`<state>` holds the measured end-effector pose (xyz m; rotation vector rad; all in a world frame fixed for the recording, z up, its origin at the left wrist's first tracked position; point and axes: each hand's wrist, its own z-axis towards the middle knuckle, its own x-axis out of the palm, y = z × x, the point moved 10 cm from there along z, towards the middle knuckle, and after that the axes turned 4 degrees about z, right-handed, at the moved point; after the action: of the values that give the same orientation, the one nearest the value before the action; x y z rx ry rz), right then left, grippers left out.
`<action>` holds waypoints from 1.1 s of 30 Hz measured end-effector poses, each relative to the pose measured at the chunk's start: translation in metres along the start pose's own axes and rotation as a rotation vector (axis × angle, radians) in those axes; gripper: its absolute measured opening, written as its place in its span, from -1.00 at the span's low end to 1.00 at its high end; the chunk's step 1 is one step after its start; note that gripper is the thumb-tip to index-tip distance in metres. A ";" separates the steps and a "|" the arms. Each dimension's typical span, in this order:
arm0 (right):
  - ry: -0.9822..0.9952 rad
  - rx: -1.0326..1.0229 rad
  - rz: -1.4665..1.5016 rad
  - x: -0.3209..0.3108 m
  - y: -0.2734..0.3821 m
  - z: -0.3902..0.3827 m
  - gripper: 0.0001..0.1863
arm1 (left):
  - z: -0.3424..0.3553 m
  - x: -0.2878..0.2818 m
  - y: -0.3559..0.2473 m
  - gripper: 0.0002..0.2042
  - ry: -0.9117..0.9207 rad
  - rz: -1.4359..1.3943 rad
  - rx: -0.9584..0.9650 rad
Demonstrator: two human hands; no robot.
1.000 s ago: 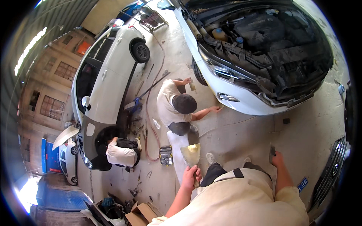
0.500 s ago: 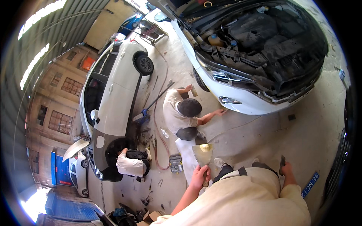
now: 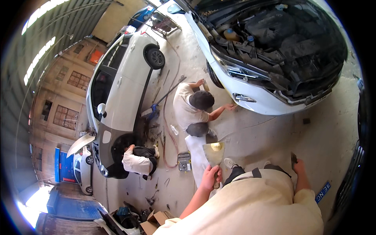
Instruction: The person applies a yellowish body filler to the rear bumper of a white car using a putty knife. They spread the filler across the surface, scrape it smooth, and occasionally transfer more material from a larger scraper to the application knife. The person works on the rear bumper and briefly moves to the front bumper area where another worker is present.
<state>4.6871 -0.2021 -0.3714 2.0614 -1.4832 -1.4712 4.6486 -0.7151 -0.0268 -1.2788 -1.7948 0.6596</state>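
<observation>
My left hand (image 3: 210, 178) is closed round the handle of a wide putty knife (image 3: 213, 157), its blade pointing away from me. A pale yellow dollop of putty (image 3: 216, 146) sits near the blade's far edge. At my right side, my right hand (image 3: 300, 167) grips a small dark scraper (image 3: 293, 159), seen almost edge-on. Ahead stands a white car (image 3: 260, 102) with its engine bay exposed. Beside its front bumper squats a co-worker (image 3: 192, 103), one hand stretched to the bumper's lower edge and the other holding a flat spreader (image 3: 205, 85).
On the left, another person (image 3: 137, 159) crouches at the front wheel arch of a second white car (image 3: 129, 78). A blue floor jack (image 3: 150, 111), a hose (image 3: 168, 137) and an open socket set (image 3: 184, 161) lie between. A cardboard box (image 3: 154, 222) is at lower left; a blue number plate (image 3: 323, 192) at right.
The whole view has shifted slightly, with the cars and the co-workers now a little further right or higher. Both my hands keep their hold on their tools.
</observation>
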 end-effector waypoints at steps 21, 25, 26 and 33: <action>-0.062 -0.082 -0.300 0.005 -0.037 0.005 -0.77 | 0.005 0.015 -0.012 -0.92 0.032 0.017 0.024; -0.198 -0.131 -0.125 -0.023 0.073 -0.008 -0.69 | -0.003 0.020 -0.041 -0.92 -0.071 0.140 0.189; -0.148 -0.141 -0.110 -0.028 0.119 -0.009 -0.69 | -0.005 0.023 -0.053 -0.95 -0.075 0.185 0.252; 0.112 -0.427 0.492 -0.048 0.402 -0.123 -0.64 | -0.024 0.094 -0.115 -0.77 0.035 0.749 0.881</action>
<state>4.5450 -0.3971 -0.0243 1.3845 -1.3554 -1.3043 4.5957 -0.6683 0.1062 -1.2521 -0.7367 1.5958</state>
